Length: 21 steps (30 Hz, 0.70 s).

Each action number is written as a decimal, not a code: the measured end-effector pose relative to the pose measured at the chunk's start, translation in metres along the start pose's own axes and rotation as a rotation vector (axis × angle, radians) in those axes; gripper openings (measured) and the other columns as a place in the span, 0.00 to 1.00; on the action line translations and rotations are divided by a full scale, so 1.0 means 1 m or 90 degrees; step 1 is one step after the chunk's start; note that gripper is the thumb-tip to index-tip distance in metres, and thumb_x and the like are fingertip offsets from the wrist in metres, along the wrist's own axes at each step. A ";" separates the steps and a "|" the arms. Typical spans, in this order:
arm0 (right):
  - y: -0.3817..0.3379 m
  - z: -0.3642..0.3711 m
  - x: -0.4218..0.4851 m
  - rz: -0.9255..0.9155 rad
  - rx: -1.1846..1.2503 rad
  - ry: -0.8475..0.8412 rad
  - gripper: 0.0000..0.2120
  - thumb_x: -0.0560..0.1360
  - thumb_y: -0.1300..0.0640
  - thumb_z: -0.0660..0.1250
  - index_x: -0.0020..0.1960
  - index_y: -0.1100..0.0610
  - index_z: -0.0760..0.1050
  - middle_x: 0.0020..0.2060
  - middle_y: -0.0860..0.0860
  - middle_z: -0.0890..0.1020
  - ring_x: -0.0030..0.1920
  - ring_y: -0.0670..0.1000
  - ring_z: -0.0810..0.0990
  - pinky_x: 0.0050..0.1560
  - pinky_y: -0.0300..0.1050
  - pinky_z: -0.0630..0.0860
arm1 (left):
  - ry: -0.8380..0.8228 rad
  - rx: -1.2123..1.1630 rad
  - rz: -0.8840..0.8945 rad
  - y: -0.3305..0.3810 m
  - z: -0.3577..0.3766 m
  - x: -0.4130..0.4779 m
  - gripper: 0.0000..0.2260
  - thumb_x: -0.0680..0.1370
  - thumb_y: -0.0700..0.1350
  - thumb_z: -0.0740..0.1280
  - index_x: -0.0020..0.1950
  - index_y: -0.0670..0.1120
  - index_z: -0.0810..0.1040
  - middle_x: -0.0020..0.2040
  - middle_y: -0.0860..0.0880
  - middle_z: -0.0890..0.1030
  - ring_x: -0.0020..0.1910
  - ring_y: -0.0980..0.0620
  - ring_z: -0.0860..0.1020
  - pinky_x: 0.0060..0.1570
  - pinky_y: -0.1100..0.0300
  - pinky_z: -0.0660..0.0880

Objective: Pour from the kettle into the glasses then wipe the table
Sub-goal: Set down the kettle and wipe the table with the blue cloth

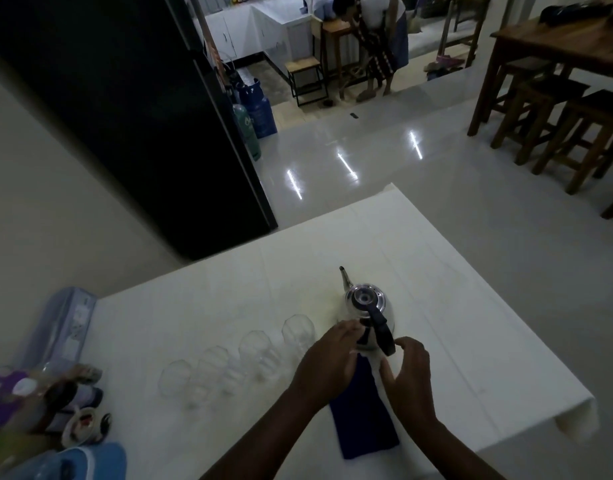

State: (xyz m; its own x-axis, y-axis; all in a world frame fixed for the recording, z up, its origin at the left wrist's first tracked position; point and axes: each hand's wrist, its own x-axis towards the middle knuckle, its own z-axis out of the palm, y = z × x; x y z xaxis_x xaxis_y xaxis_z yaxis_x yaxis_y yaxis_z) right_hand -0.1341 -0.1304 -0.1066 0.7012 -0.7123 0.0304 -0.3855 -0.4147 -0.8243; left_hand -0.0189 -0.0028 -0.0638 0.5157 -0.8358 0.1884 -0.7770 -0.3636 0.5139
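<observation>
Four clear, faceted drinking glasses (pixel 237 365) lined up in a row on the white-clothed table (pixel 454 341), running from the left part toward the middle, all empty as far as visible. Just right of the last glass, a shiny steel kettle (pixel 365 306) with a black handle and a thin spout pointing toward the far edge, standing upright on the cloth. Near the front edge, below the kettle, a dark blue folded cloth (pixel 362 420) lying flat, partly hidden under both forearms.

Left hand (pixel 327 358) at the kettle's left side, fingers curled loosely, fingertips at or close to the steel body; cannot tell whether truly touching. Right hand (pixel 407 370) just right of the handle's lower end, fingers half open and curved, thumb spread, nothing clasped in it. Neither hand closed around the handle.

Along the left edge of the table, a clutter of small bottles and jars (pixel 48 407), a pale blue box (pixel 60 327) and a light blue object (pixel 97 460) at the front left corner. Beyond the far edge, a glossy tiled floor (pixel 350 157), a tall black refrigerator (pixel 132 116), and wooden stools (pixel 554 109) to the right.
</observation>
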 end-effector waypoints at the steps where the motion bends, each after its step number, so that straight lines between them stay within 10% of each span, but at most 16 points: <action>1: 0.003 0.000 -0.006 -0.027 -0.015 -0.005 0.17 0.70 0.62 0.71 0.55 0.54 0.69 0.49 0.46 0.72 0.50 0.47 0.69 0.50 0.43 0.71 | 0.006 -0.005 -0.009 0.002 0.002 -0.011 0.20 0.78 0.39 0.62 0.71 0.44 0.69 0.71 0.47 0.71 0.71 0.53 0.66 0.69 0.60 0.63; 21: 0.018 0.097 -0.061 -0.093 -0.415 -0.253 0.31 0.72 0.37 0.61 0.72 0.43 0.59 0.75 0.55 0.59 0.73 0.64 0.56 0.65 0.62 0.65 | -0.066 -0.074 -0.339 -0.045 0.035 -0.212 0.22 0.76 0.54 0.56 0.64 0.48 0.76 0.64 0.49 0.78 0.63 0.53 0.73 0.65 0.62 0.66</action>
State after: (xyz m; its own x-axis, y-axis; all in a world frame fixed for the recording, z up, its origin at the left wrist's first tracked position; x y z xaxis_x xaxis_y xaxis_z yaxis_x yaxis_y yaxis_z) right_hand -0.1259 -0.0395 -0.1779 0.8874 -0.4187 -0.1931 -0.4605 -0.8261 -0.3250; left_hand -0.1058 0.1765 -0.1562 0.7840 -0.5866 -0.2031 -0.3697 -0.7041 0.6062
